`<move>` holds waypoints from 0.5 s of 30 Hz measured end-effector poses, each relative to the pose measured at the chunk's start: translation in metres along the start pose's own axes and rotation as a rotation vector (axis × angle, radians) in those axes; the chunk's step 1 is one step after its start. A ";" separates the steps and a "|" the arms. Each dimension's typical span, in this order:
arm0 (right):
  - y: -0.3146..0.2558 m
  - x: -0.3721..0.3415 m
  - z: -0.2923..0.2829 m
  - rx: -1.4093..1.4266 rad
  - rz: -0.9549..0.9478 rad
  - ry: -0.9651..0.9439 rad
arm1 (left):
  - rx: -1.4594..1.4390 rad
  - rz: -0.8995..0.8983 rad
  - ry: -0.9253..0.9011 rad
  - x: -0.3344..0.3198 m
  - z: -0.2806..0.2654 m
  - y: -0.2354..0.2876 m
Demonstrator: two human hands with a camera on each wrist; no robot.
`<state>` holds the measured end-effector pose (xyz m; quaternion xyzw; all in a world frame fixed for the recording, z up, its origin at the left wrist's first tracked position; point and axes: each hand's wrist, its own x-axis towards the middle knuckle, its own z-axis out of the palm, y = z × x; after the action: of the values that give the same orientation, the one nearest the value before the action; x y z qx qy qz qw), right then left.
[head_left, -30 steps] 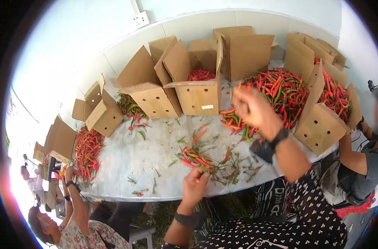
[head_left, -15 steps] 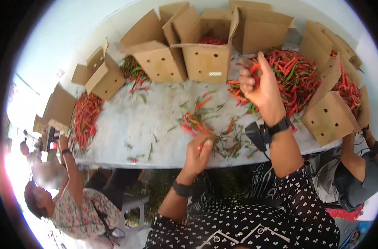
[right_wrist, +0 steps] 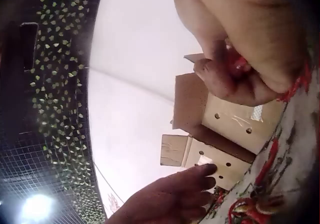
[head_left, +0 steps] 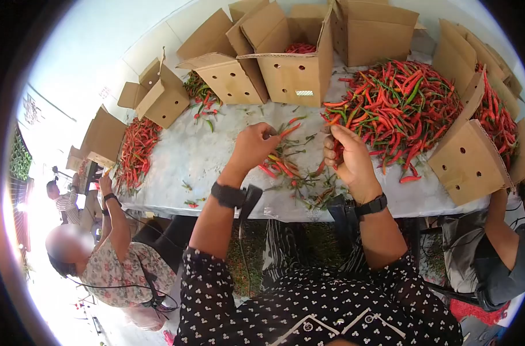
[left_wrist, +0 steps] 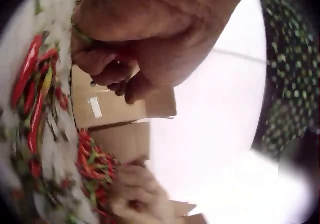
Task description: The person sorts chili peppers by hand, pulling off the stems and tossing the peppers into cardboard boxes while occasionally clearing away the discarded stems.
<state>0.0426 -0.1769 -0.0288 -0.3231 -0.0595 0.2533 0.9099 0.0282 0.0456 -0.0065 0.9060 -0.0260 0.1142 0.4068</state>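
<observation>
R hand (head_left: pixel 351 158) grips red chilli (right_wrist: pixel 238 66) nr pile (head_left: pixel 402 109).

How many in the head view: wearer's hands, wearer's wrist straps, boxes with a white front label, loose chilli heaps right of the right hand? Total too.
Hands: 2, left hand and right hand
Wrist straps: 2, left strap and right strap
White-labelled box: 1
Loose chilli heap: 1
Total: 6
</observation>
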 end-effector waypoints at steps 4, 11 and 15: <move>-0.003 0.000 -0.005 -0.052 -0.049 0.052 | 0.637 -0.074 -0.207 0.022 0.017 -0.010; 0.006 0.004 0.000 -0.213 -0.092 0.108 | 0.340 -0.047 -0.102 0.020 0.021 0.000; 0.018 0.007 0.005 -0.494 -0.215 0.153 | 0.036 -0.011 -0.168 -0.003 0.027 0.020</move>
<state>0.0395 -0.1588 -0.0369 -0.5453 -0.0844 0.1079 0.8270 0.0279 0.0118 -0.0101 0.9196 -0.0532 0.0361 0.3875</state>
